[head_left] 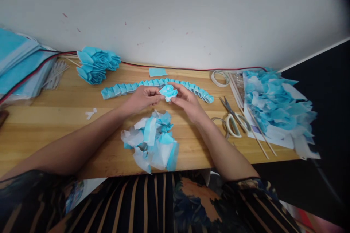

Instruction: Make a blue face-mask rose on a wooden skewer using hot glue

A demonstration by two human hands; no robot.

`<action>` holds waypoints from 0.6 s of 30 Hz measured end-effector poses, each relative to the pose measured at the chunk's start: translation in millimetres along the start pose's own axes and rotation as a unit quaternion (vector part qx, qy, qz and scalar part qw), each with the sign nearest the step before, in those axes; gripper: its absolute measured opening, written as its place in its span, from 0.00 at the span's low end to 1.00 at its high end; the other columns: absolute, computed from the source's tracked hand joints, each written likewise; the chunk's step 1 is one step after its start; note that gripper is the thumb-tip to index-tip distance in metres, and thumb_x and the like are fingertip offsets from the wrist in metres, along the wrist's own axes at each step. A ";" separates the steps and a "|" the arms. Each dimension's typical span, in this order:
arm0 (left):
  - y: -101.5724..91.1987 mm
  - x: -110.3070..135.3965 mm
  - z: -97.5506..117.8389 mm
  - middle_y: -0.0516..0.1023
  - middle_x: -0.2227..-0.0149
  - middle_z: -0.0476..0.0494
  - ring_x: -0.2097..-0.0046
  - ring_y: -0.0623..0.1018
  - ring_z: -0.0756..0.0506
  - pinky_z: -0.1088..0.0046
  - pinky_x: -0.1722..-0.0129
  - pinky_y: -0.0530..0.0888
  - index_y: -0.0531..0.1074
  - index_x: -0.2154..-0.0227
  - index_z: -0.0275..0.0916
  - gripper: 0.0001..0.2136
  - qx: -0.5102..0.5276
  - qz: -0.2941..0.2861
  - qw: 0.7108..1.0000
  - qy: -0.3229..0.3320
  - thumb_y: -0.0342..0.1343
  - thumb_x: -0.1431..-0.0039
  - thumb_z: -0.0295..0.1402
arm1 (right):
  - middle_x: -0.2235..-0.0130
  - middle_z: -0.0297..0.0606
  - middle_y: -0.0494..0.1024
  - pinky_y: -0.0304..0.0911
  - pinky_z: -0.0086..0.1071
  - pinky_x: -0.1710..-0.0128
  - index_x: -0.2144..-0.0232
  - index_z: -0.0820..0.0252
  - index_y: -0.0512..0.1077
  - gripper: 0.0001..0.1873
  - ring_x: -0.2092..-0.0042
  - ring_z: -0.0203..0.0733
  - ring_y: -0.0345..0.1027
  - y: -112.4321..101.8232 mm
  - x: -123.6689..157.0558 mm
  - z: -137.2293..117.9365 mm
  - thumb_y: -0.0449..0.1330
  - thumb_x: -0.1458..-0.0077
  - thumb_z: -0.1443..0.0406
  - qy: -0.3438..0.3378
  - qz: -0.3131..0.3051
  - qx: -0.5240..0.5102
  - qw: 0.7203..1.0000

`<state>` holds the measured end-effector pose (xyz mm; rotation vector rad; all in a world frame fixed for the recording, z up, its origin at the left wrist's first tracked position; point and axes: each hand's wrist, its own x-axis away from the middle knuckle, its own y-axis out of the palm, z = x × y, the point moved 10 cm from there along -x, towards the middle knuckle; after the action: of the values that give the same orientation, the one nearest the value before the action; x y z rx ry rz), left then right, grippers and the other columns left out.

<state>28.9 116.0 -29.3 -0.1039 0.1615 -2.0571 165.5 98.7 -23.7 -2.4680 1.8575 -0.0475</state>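
Observation:
My left hand [143, 99] and my right hand [186, 101] meet above the wooden table [68, 116], both pinched on a small light-blue paper flower [168, 92]. Just behind them a long row of folded blue paper pieces [123, 88] curves across the table. Below my hands lies a heap of blue and white paper scraps [153, 140]. Finished blue paper flowers [95, 64] rest at the back left.
Scissors [232, 116], thin wooden sticks [258, 131] and a tape roll [220, 78] lie to the right, beside a pile of blue and white petals [276, 107]. Stacked blue paper sheets [19, 62] sit at far left. A red cable [191, 68] runs along the wall.

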 end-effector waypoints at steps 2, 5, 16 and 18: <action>1.1 0.7 2.0 0.69 0.79 0.51 0.76 0.66 0.52 0.75 0.75 0.62 0.72 0.77 0.37 0.18 -0.007 -0.006 1.000 0.003 0.65 0.44 0.47 | 0.50 0.38 0.81 0.72 0.42 0.49 0.43 0.53 0.73 0.27 0.52 0.46 0.75 0.1 -0.4 -1.8 0.65 0.46 0.61 -0.011 0.005 0.022 1.000; 2.5 0.8 3.6 0.71 0.77 0.50 0.74 0.68 0.52 0.75 0.73 0.65 0.75 0.75 0.37 0.20 0.001 -0.020 1.000 0.000 0.64 0.43 0.50 | 0.50 0.39 0.82 0.72 0.41 0.50 0.44 0.55 0.72 0.26 0.52 0.46 0.75 -5.3 -0.5 -5.8 0.63 0.47 0.62 -0.029 0.025 0.051 0.998; -11.9 -0.8 5.8 0.74 0.71 0.48 0.68 0.71 0.48 0.72 0.65 0.69 0.78 0.66 0.38 0.23 -0.029 0.054 0.998 0.000 0.60 0.43 0.57 | 0.46 0.42 0.81 0.71 0.42 0.51 0.44 0.57 0.73 0.27 0.47 0.50 0.74 2.7 4.6 -22.4 0.59 0.48 0.65 -0.067 0.013 0.198 0.978; -11.2 -0.8 7.6 0.74 0.71 0.47 0.68 0.72 0.48 0.71 0.65 0.69 0.78 0.67 0.38 0.22 -0.020 0.053 0.998 0.005 0.58 0.40 0.55 | 0.46 0.41 0.80 0.71 0.42 0.50 0.44 0.56 0.73 0.27 0.47 0.50 0.74 3.6 4.1 -20.4 0.60 0.48 0.65 -0.059 0.011 0.171 0.983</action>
<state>20.5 121.4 -20.0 -0.1089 0.2106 -1.9502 162.0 93.3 -3.6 -2.1701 1.6672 -0.1983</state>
